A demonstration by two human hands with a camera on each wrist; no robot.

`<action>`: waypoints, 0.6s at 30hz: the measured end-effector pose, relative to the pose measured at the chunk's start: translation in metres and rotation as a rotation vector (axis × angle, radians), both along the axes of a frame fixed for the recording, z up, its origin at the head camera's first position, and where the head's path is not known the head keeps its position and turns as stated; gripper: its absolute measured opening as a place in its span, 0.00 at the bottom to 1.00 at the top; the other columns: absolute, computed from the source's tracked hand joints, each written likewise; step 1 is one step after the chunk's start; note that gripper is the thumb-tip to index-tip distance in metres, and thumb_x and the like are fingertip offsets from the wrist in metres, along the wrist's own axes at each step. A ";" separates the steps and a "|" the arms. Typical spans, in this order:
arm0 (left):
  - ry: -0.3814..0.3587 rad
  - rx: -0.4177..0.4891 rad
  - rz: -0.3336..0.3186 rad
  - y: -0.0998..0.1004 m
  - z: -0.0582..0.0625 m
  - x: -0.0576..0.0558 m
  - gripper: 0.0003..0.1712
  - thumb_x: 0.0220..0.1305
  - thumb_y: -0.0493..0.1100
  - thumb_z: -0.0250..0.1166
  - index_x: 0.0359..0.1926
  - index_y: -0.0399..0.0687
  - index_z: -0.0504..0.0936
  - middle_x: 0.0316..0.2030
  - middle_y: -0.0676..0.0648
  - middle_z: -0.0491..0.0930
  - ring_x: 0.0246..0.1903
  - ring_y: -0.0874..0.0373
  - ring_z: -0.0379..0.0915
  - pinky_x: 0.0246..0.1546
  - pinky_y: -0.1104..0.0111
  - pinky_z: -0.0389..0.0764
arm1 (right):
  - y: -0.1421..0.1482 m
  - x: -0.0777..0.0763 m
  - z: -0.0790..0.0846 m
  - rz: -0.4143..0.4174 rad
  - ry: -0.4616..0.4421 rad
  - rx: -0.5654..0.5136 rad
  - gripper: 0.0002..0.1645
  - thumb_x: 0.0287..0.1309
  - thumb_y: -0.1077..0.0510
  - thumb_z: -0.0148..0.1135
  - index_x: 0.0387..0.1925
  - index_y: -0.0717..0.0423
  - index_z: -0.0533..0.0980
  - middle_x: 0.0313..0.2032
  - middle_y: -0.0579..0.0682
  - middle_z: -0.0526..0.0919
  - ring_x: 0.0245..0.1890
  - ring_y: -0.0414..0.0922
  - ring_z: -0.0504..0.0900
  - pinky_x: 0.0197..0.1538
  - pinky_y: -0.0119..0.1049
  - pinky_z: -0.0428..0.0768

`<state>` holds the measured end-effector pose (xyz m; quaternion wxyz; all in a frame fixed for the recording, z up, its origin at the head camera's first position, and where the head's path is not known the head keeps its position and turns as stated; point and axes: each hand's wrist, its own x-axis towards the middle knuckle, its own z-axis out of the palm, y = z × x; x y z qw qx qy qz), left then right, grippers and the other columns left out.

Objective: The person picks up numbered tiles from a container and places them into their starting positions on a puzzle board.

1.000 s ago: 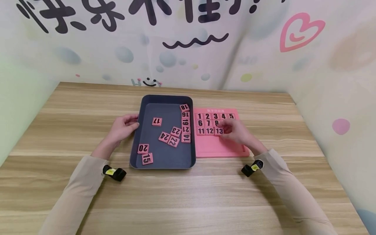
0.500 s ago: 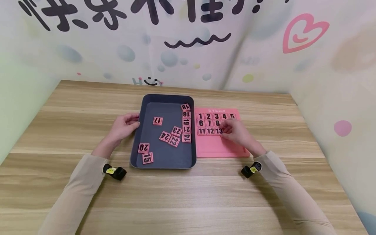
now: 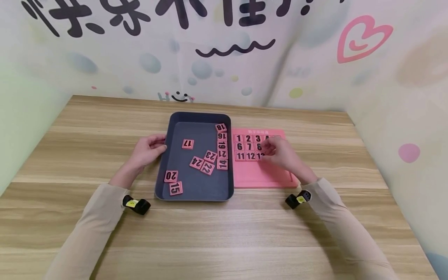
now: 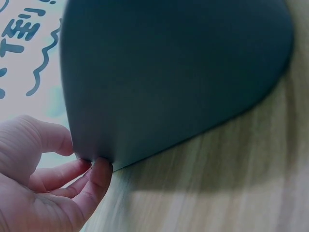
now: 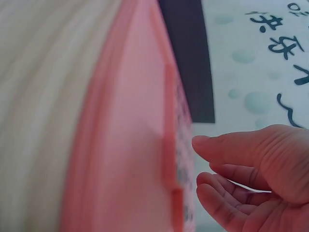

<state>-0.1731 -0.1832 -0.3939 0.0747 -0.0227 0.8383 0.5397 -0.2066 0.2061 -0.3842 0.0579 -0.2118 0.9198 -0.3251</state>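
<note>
My left hand [image 3: 148,151] grips the left side of a dark grey tray [image 3: 196,192]; in the left wrist view its thumb and fingertips [image 4: 101,166] meet the tray's outer wall. Loose pink number tiles lie in the tray, such as tile 17 [image 3: 187,144] and tile 15 [image 3: 175,188]. My right hand [image 3: 281,155] is over a pink number puzzle board [image 3: 252,175], near tile 13. The right wrist view shows a gap between thumb and fingers, with nothing held. Rows of tiles run from tile 1 [image 3: 238,138] to tile 12 [image 3: 250,156]; the hand hides several on the right.
Tray and board stand side by side on a wood-grain table [image 3: 224,241]. Behind them is a printed wall cloth [image 3: 140,77] with writing and dots. A black wrist camera [image 3: 137,205] sits on the left sleeve, another camera [image 3: 297,199] on the right.
Tile 13 has shifted from slightly askew into line with its row. My right hand's fingers have spread and moved slightly up, off tile 13. The left hand keeps its place on the tray.
</note>
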 end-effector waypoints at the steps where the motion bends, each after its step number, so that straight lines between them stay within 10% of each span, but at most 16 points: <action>1: -0.001 0.001 0.002 0.000 0.000 0.000 0.25 0.65 0.30 0.51 0.62 0.26 0.64 0.55 0.28 0.70 0.52 0.43 0.70 0.40 0.82 0.73 | -0.003 0.000 0.003 0.001 0.006 -0.005 0.18 0.41 0.70 0.71 0.38 0.71 0.76 0.35 0.61 0.79 0.35 0.53 0.78 0.42 0.44 0.80; 18: -0.008 0.013 0.000 0.000 0.001 0.001 0.25 0.65 0.30 0.51 0.62 0.26 0.63 0.55 0.28 0.69 0.52 0.42 0.69 0.39 0.82 0.73 | -0.066 -0.005 0.019 0.082 0.004 -0.108 0.18 0.45 0.67 0.71 0.41 0.68 0.77 0.38 0.61 0.80 0.36 0.51 0.80 0.42 0.41 0.80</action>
